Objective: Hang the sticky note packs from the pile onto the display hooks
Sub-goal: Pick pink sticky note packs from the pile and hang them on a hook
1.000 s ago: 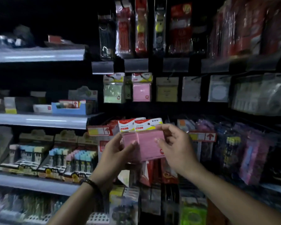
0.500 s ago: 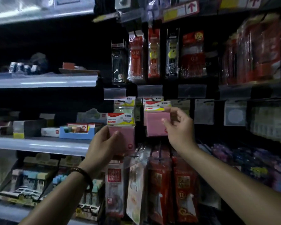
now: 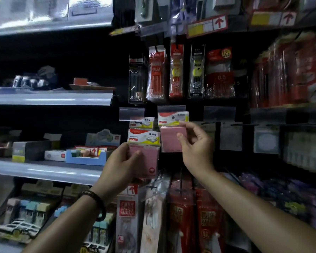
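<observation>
A pink sticky note pack in each hand, up at the display hooks.

My left hand [image 3: 119,162] grips the lower pack [image 3: 146,157] by its left side, thumb across the front, just below a hanging pack [image 3: 141,123]. My right hand [image 3: 196,147] pinches the upper pack [image 3: 171,138] at its right edge, its header touching the label holder [image 3: 171,109]. I cannot tell whether it is on a hook.

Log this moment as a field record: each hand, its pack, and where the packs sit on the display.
left hand: grips lower pink pack by its left edge
right hand: pinches upper pink pack by its right edge
upper pink pack position: header card just below a clear label holder
on hook: cannot tell
</observation>
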`<state>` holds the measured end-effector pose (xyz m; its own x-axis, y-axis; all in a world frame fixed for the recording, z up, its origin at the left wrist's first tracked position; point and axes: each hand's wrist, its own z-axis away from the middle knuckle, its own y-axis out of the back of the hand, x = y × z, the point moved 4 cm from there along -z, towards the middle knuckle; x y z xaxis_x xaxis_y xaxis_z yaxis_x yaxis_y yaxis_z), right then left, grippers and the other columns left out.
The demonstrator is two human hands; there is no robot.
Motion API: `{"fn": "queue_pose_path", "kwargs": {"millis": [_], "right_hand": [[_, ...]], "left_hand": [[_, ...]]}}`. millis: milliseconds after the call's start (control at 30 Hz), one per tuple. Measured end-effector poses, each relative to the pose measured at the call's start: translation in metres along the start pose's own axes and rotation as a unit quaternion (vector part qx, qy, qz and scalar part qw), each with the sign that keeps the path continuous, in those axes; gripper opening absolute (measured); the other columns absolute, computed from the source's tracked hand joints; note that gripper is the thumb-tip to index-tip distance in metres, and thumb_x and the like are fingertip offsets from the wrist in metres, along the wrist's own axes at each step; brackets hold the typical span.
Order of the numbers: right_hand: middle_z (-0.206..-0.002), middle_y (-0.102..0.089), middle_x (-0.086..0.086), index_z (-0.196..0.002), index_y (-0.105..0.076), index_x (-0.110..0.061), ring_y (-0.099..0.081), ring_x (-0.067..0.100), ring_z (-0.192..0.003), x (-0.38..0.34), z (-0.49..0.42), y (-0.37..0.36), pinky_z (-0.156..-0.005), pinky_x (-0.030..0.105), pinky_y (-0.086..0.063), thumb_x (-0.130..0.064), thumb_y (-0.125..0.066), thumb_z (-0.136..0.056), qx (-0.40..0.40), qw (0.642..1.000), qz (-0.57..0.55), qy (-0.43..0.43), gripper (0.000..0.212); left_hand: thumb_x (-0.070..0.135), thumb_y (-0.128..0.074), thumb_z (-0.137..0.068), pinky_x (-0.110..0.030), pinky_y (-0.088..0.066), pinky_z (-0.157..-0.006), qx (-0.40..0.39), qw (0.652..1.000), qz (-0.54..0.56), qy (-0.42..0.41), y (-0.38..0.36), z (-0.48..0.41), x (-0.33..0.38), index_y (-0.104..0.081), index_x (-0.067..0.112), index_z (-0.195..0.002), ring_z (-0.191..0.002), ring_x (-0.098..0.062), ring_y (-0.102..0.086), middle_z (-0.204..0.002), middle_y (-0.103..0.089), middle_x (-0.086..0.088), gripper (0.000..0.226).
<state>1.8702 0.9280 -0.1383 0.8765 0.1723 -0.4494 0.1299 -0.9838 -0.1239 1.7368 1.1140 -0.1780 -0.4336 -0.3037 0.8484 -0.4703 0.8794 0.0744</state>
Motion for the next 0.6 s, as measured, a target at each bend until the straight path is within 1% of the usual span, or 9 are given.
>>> {"fn": "queue_pose_path", "kwargs": {"millis": [100, 167, 300, 367, 433, 467, 500, 533, 600], "right_hand": [[-0.115, -0.077, -0.013, -0.116, -0.072, -0.04, -0.076, 0.009, -0.105, 0.004, 0.0, -0.002, -0.096, 0.037, -0.063, -0.001, -0.075, -0.096, -0.018, 0.999, -0.002, -0.028, 0.044], [-0.114, -0.078, -0.012, -0.112, -0.068, -0.049, -0.077, 0.009, -0.102, 0.006, -0.003, -0.003, -0.092, 0.039, -0.065, -0.003, -0.075, -0.097, -0.021, 0.999, 0.005, -0.038, 0.049], [-0.115, -0.08, -0.009, -0.111, -0.071, -0.057, -0.071, 0.007, -0.089, 0.01, -0.011, -0.004, -0.078, 0.027, -0.059, -0.007, -0.076, -0.096, -0.022, 0.999, 0.013, -0.041, 0.053], [-0.112, -0.08, -0.01, -0.106, -0.07, -0.065, -0.073, 0.008, -0.091, 0.014, -0.014, -0.005, -0.078, 0.03, -0.061, -0.007, -0.076, -0.096, -0.027, 0.998, 0.031, -0.047, 0.059], [-0.099, -0.077, -0.01, -0.11, -0.071, -0.059, -0.068, 0.0, -0.073, 0.019, -0.016, -0.006, -0.067, 0.03, -0.06, -0.005, -0.075, -0.096, -0.039, 0.996, 0.051, -0.056, 0.056], [-0.092, -0.072, -0.012, -0.118, -0.072, -0.051, -0.062, -0.003, -0.065, 0.02, -0.017, -0.006, -0.063, 0.024, -0.055, -0.005, -0.074, -0.098, -0.047, 0.995, 0.063, -0.064, 0.05], [-0.091, -0.068, -0.012, -0.127, -0.073, -0.04, -0.059, -0.004, -0.064, 0.02, -0.019, -0.006, -0.065, 0.018, -0.051, -0.006, -0.073, -0.099, -0.055, 0.992, 0.085, -0.073, 0.044], [-0.096, -0.069, -0.01, -0.135, -0.072, -0.029, -0.061, -0.003, -0.073, 0.021, -0.022, -0.007, -0.073, 0.017, -0.052, -0.009, -0.073, -0.1, -0.064, 0.987, 0.121, -0.078, 0.041], [-0.122, -0.073, 0.001, -0.145, -0.066, -0.023, -0.069, 0.014, -0.109, 0.025, -0.03, -0.008, -0.098, 0.028, -0.055, -0.016, -0.073, -0.101, -0.083, 0.973, 0.204, -0.074, 0.045]], "left_hand": [[0.027, -0.056, -0.109, -0.033, -0.065, -0.066, -0.008, 1.0, -0.004, 0.004, -0.002, 0.002, 0.001, -0.063, 0.019, -0.127, -0.097, -0.028, -0.078, -0.125, -0.07, -0.009, 0.021], [0.027, -0.056, -0.108, -0.032, -0.065, -0.066, -0.01, 1.0, -0.007, 0.005, -0.004, 0.003, 0.003, -0.062, 0.019, -0.127, -0.099, -0.029, -0.077, -0.125, -0.07, -0.009, 0.021], [0.027, -0.056, -0.108, -0.031, -0.064, -0.064, -0.006, 1.0, -0.007, 0.002, -0.006, 0.001, 0.006, -0.063, 0.02, -0.126, -0.095, -0.026, -0.078, -0.122, -0.072, -0.007, 0.021], [0.027, -0.056, -0.109, -0.03, -0.064, -0.064, -0.003, 1.0, -0.006, 0.001, -0.006, 0.0, 0.006, -0.063, 0.02, -0.127, -0.094, -0.024, -0.079, -0.121, -0.073, -0.006, 0.021], [0.027, -0.056, -0.109, -0.029, -0.063, -0.065, -0.004, 1.0, -0.012, 0.0, -0.007, -0.001, 0.006, -0.062, 0.02, -0.127, -0.093, -0.022, -0.079, -0.12, -0.074, -0.006, 0.021], [0.027, -0.055, -0.109, -0.029, -0.063, -0.065, -0.005, 1.0, -0.014, 0.002, -0.007, -0.002, 0.006, -0.062, 0.02, -0.127, -0.094, -0.023, -0.079, -0.12, -0.073, -0.006, 0.021], [0.027, -0.055, -0.109, -0.029, -0.063, -0.065, -0.006, 1.0, -0.012, 0.005, -0.008, -0.002, 0.006, -0.062, 0.02, -0.127, -0.096, -0.024, -0.078, -0.121, -0.073, -0.006, 0.02], [0.027, -0.055, -0.109, -0.029, -0.063, -0.065, -0.005, 1.0, -0.01, 0.007, -0.009, -0.003, 0.005, -0.062, 0.02, -0.126, -0.098, -0.025, -0.078, -0.121, -0.073, -0.006, 0.02], [0.026, -0.056, -0.109, -0.03, -0.064, -0.066, -0.002, 1.0, -0.005, 0.006, -0.011, -0.006, 0.003, -0.062, 0.02, -0.126, -0.1, -0.025, -0.078, -0.122, -0.073, -0.006, 0.019]]}}
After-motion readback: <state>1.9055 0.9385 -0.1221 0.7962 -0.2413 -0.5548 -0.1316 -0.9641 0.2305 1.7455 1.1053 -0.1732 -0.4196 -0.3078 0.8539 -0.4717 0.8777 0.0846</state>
